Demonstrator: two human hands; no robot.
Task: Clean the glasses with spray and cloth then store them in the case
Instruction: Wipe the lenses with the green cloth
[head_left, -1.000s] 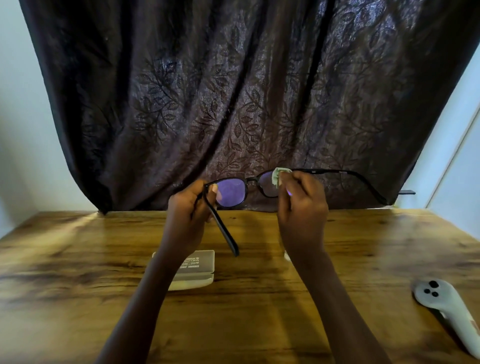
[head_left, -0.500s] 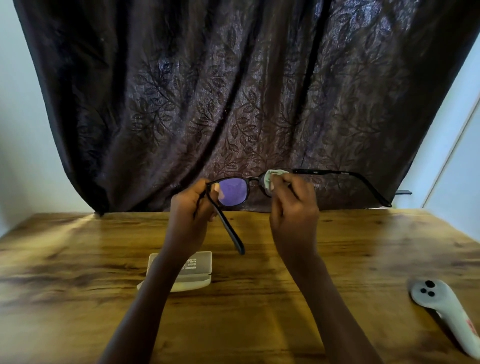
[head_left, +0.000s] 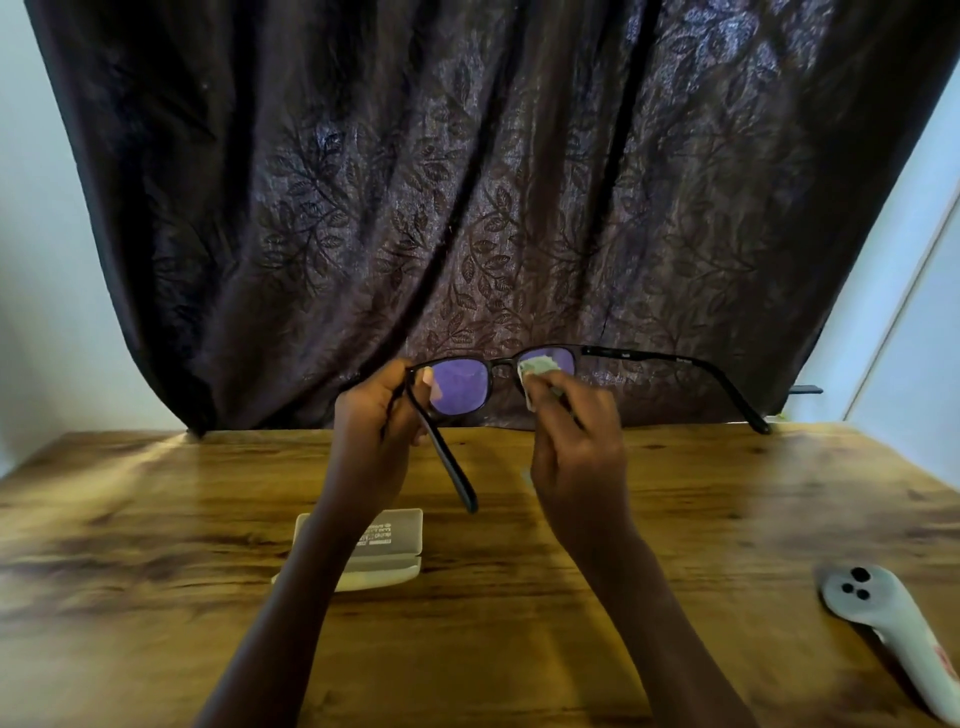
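Wiping had moved on over the last second. The cloth (head_left: 537, 370), pinched in the curled fingers of the right hand (head_left: 576, 447), had slid down and in toward the bridge, across the lens farther from the case. The glasses (head_left: 501, 360) had hardly shifted and were held in the air above and beyond the case (head_left: 400, 535). The left hand (head_left: 371, 431) gripped the frame at the corner nearer the case, with its fingers curled round the hinge. That side's arm slanted down toward the case and the other arm stretched away from it. The right hand was blurred, which suggested a rubbing stroke under way. The task therefore seemed to be in its cloth stage, with storing not yet begun. Whether the purple-tinted lens nearer the case had been wiped could not be told. The case lay on the wooden table (head_left: 493, 613), partly hidden under the left forearm, and whether it was open was unclear. No spray bottle could be made out. A white handheld device (head_left: 857, 592) with dark buttons lay well to the right of the case, and a dark leaf-patterned curtain (head_left: 467, 208) hung behind it. Only that forearm stood between the glasses and the case.
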